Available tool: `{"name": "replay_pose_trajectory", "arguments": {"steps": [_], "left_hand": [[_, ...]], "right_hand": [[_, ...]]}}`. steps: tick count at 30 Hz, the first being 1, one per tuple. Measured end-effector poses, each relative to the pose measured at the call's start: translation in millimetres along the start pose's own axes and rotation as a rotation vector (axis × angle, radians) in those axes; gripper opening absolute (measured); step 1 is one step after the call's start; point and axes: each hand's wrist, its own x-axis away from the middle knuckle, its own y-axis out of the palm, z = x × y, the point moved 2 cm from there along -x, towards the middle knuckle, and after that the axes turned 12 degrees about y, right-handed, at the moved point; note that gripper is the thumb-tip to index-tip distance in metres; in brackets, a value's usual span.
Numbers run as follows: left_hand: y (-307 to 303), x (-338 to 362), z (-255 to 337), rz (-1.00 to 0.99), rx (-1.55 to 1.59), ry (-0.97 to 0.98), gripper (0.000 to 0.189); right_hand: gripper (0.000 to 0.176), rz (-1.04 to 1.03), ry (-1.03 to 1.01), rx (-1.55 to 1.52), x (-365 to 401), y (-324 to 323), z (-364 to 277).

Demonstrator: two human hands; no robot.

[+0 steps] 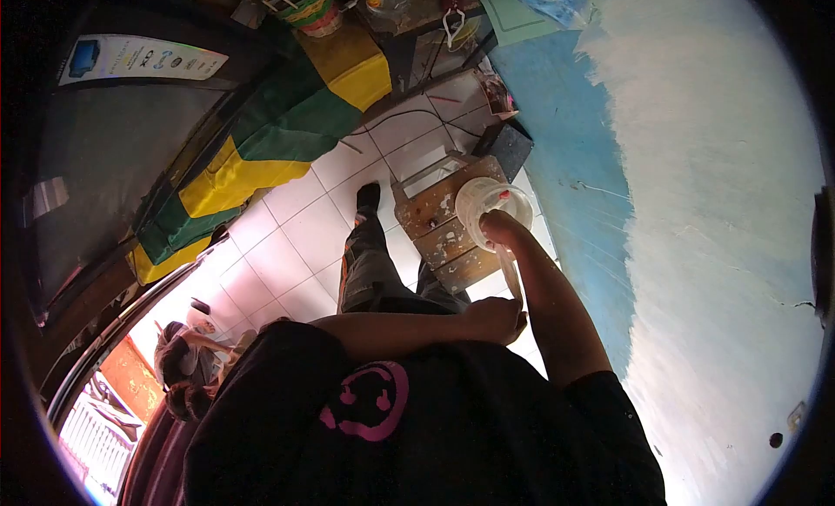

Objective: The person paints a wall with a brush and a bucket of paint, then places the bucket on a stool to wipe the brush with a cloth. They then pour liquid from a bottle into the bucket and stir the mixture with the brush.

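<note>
A white plastic bucket (470, 201) stands on a paint-spattered wooden stool (426, 210), with a small red thing (504, 194) showing inside it. At the bucket's near rim is my right hand (498, 228), fingers closed and pointing down. A long pale strip (510, 273) runs from beneath that hand toward my body. My left hand (494, 320) is closed in a fist in front of my chest, at the strip's lower end. What exactly the strip is, I cannot tell.
To the right is a wall (713, 201) with pale paint over blue. A dark box (504, 147) and a cable (409, 114) lie beyond the stool on the tiled floor. Green and yellow cloth (287, 127) hangs at left. Another person (183, 354) crouches at lower left.
</note>
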Motion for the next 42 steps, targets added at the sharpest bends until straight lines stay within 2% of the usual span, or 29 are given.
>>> {"name": "replay_pose_trajectory", "arguments": {"steps": [3,6,12,15,24,27,30,36,42], "left_hand": [[-1.6,-0.5,-0.2,-0.024,0.002,-0.011,0.038],[-1.1,0.0,-1.1,-0.022,-0.006,-0.02,0.037],[0.7,-1.3,-1.2,-0.028,-0.02,-0.021,0.038],[1.3,-2.0,-1.6,-0.024,-0.024,-0.009,0.038],[2.0,-1.3,-2.5,-0.004,-0.01,0.014,0.04],[3.8,-2.2,-3.8,0.001,-0.032,-0.017,0.037],[3.9,-2.1,-3.1,-0.006,-0.043,-0.047,0.037],[0.1,-1.6,-1.3,-0.024,-0.035,-0.046,0.038],[3.7,-2.2,-3.9,-0.003,-0.033,-0.044,0.038]], "right_hand": [[0.027,0.07,-0.024,0.027,1.3,3.6,-0.9],[0.029,0.05,-0.079,0.084,0.9,5.8,-0.9],[0.031,0.0,0.002,0.028,-3.7,10.2,1.2],[0.03,0.037,-0.078,0.11,2.2,2.1,-2.1],[0.031,0.013,0.055,-0.055,-5.0,12.7,4.4],[0.028,0.078,0.002,-0.016,-2.8,9.0,3.8],[0.027,0.013,0.062,-0.019,-2.4,3.0,2.1],[0.023,-0.007,0.036,-0.062,-6.6,6.0,6.0],[0.032,-0.021,0.074,-0.132,-20.7,33.4,17.8]]}}
